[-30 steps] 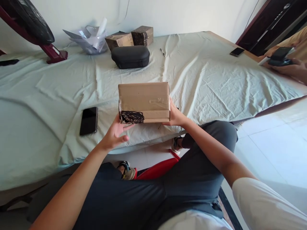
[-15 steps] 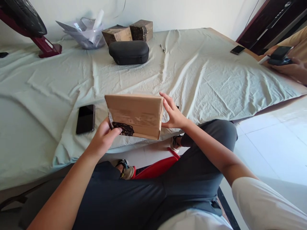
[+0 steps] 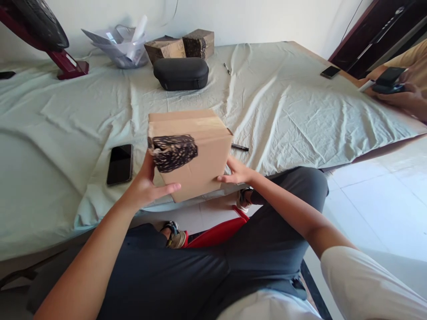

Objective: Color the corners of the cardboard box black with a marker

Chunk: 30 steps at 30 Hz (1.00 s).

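Observation:
A brown cardboard box [image 3: 208,155] is held between both hands over the near edge of the table, tilted so its top and front sides show. Dense black scribble covers the front side's upper left part. My left hand [image 3: 145,184] grips the box's lower left, thumb lying across the front and the other fingers hidden behind. On the right, my right hand [image 3: 238,171] holds the lower right corner, its thumb on the front face. Just behind that hand a black marker pen [image 3: 240,147] lies on the cloth, partly covered by the box.
A smartphone [image 3: 120,164] lies left of the box. Farther back are a black zip case [image 3: 181,73], two scribbled cardboard boxes [image 3: 166,48], a plastic basket [image 3: 122,55] and a dark red stand [image 3: 71,66]. At far right, another person's hands [image 3: 408,95] hold a dark device.
The box has been turned in my hands, bringing the black scribbled patch up into full view. My right hand has slid from its upper right edge to the lower right corner.

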### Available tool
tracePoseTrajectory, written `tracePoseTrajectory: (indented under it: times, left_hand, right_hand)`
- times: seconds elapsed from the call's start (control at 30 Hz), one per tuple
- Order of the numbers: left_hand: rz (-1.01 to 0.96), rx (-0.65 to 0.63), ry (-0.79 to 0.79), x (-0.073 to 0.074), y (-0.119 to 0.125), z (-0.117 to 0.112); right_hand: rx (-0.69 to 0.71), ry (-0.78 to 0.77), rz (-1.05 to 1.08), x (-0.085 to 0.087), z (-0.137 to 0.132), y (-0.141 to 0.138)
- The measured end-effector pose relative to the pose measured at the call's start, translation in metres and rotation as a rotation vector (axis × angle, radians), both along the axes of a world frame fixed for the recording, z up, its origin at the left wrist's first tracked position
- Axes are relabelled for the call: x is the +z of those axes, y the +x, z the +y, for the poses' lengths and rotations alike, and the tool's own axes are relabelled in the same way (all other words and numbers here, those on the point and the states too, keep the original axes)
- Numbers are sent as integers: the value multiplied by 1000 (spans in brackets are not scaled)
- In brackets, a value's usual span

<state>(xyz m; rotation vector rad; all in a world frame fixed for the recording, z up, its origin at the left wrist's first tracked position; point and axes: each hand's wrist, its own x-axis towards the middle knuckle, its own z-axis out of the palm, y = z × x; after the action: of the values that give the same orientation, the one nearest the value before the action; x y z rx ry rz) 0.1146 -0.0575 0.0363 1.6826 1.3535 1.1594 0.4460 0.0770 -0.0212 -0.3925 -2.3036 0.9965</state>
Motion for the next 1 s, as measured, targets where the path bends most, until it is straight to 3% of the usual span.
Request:
tracePoseTrajectory:
  times: [0.07,0.1,0.2,0.27,0.37,0.5,0.73,0.9,1.0]
  left_hand:
    - [-38,44,23,-2,-1,2]
    - [-67,53,34,-2,-1,3]
    - [-109,85,44,-3,-2,6]
    - [-100,111,31,-4,-4,8]
    - [-77,134,18,-7,-6,9]
    - [-104,132,-18,-10,-7,8]
    - [-90,146,-39,-8,-5,4]
    - [-113,128,-41,0,0,6]
    - [-114,107,-19,2,2,7]
  right_hand:
    - [-9,55,-102,3,8,5]
    - [-104,98,-174,5,14,9]
    - [-594,195,-517,7,32,13]
    - [-746,243,-712,8,39,8]
    - [-744,291,-804,11,40,-10]
    - [-757,197,-813,20,33,-30]
    - [-712,164,-899,26,29,-26]
    - [-774,134,-900,26,32,-28]
    - [-814,80,-941,35,26,-35]
